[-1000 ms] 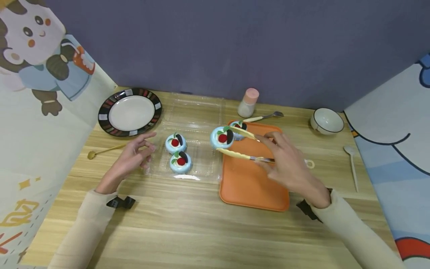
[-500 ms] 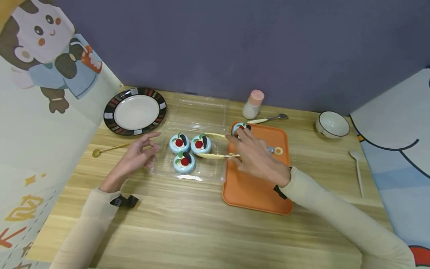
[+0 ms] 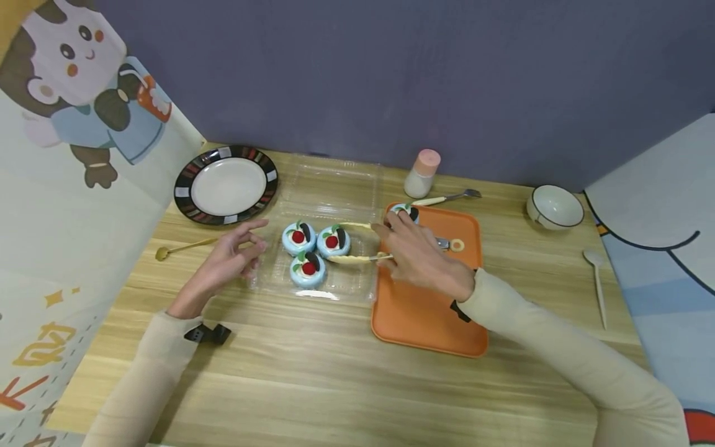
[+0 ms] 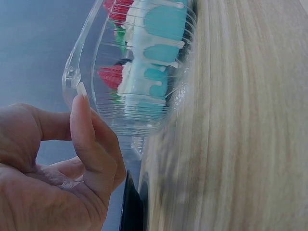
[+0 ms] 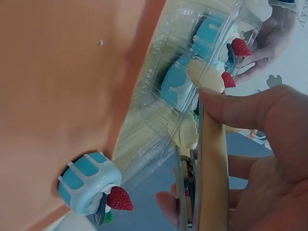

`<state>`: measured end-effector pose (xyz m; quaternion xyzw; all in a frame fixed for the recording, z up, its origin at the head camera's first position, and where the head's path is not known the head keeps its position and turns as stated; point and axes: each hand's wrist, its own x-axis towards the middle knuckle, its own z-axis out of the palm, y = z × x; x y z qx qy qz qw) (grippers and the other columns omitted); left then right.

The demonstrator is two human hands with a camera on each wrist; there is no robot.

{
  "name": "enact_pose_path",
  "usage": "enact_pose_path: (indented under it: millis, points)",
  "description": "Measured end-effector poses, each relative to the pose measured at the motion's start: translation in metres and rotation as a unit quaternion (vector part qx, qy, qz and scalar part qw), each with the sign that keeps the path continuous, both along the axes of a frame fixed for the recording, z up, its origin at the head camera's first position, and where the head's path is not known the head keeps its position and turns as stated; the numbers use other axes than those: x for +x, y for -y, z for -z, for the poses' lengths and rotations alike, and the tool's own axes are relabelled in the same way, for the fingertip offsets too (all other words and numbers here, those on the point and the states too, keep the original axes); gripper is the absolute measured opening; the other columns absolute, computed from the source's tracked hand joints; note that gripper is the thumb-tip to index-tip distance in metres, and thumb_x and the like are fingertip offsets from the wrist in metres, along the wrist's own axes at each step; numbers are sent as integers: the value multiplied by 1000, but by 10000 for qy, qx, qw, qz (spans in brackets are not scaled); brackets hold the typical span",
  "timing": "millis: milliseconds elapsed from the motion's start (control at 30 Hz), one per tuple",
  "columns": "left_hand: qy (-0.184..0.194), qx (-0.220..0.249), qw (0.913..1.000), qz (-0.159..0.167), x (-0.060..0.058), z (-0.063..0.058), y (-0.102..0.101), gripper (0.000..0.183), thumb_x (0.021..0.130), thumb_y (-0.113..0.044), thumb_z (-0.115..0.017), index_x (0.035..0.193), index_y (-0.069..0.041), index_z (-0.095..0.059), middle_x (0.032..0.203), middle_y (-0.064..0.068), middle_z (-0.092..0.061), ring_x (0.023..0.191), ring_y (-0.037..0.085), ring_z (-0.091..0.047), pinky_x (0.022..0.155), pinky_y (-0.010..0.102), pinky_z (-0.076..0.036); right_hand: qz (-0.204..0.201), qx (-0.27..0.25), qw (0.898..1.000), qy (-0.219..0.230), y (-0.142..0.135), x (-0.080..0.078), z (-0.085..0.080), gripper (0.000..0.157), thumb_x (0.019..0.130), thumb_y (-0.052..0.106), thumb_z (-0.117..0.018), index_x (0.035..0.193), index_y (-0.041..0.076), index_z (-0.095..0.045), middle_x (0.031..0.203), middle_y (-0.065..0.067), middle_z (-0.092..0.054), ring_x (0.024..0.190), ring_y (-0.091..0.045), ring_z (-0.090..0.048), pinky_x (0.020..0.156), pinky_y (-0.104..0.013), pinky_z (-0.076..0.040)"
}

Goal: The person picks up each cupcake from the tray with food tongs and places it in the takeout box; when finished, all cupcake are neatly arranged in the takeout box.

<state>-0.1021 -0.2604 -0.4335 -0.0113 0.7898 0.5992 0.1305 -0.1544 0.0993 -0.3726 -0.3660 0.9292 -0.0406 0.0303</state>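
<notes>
My right hand [image 3: 416,251] grips a pair of tongs [image 3: 357,258] with cream-coloured tips. The tips stand on either side of a light blue toy cake [image 3: 333,242] inside the clear plastic container [image 3: 352,282]. Two more blue cakes, one behind [image 3: 298,239] and one in front [image 3: 307,270], sit beside it, each topped with a red berry and a dark cookie. My left hand [image 3: 229,257] stays at the container's left edge, fingers loosely bent; in the left wrist view a fingertip [image 4: 82,91] is right at the rim. Another blue cake [image 5: 89,183] sits on the orange tray [image 3: 427,323].
A dark-rimmed plate [image 3: 226,217] lies back left, with a gold spoon [image 3: 184,248] in front. Behind the tray are a pink-capped shaker [image 3: 421,174] and a cream-handled utensil [image 3: 447,198]. A small bowl [image 3: 555,208] and a white spoon [image 3: 596,288] are at the right.
My right hand has moved left over the tray, carrying the cake in the tongs down into the container beside the other two. The tongs' tips remain around it. My left hand has stayed in place.
</notes>
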Motion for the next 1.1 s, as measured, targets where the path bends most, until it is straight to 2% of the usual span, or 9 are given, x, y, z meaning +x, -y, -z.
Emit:
enact_pose_path:
  millis: [300,467,733,833,1000,1100]
  points:
    - [14,-11,10000,-11,1,0,-3,58,101,-10,-51,154,-13,-30,110,21,-50,62,9,-53,45,25,-51,19,-40,10000,-68,-4,2,1,71,80,31,-82,141,11,-53,121,-11,-52,102,-26,-44,48,-25,-41]
    - [36,-25,10000,-7,1,0,-3,58,101,-10,-51,154,-14,-29,110,21,-50,62,9,-53,46,26,-52,97,-63,9999,-106,-7,6,-2,72,79,33,-82,141,12,-53,116,-9,-50,99,-24,-44,44,-23,-38]
    - [12,-50,10000,10,0,-1,-3,58,101,-12,-51,154,-15,-29,108,20,-51,62,9,-53,45,26,-51,166,-252,9992,-251,-19,13,-11,67,80,31,-81,138,11,-54,122,-10,-50,99,-25,-45,44,-22,-35]
    - [-17,-61,10000,15,0,-1,-3,57,101,-13,-52,154,-15,-29,108,20,-51,61,9,-53,45,26,-50,251,-313,9990,-209,-28,16,-15,67,81,31,-80,139,12,-54,125,-10,-50,100,-25,-47,45,-24,-38]
    - [-59,-57,10000,11,0,0,-2,57,101,-13,-52,154,-15,-30,107,20,-51,61,9,-53,45,27,-51,553,-436,9971,-273,-47,19,-22,68,82,33,-80,141,14,-53,128,-10,-50,107,-26,-48,56,-29,-44]
    - [-67,-45,10000,0,0,0,-2,57,101,-13,-52,154,-15,-30,106,19,-52,61,9,-53,45,26,-51,783,-499,9950,-378,-62,16,-24,70,80,33,-81,141,14,-52,127,-10,-50,105,-26,-47,52,-29,-43]
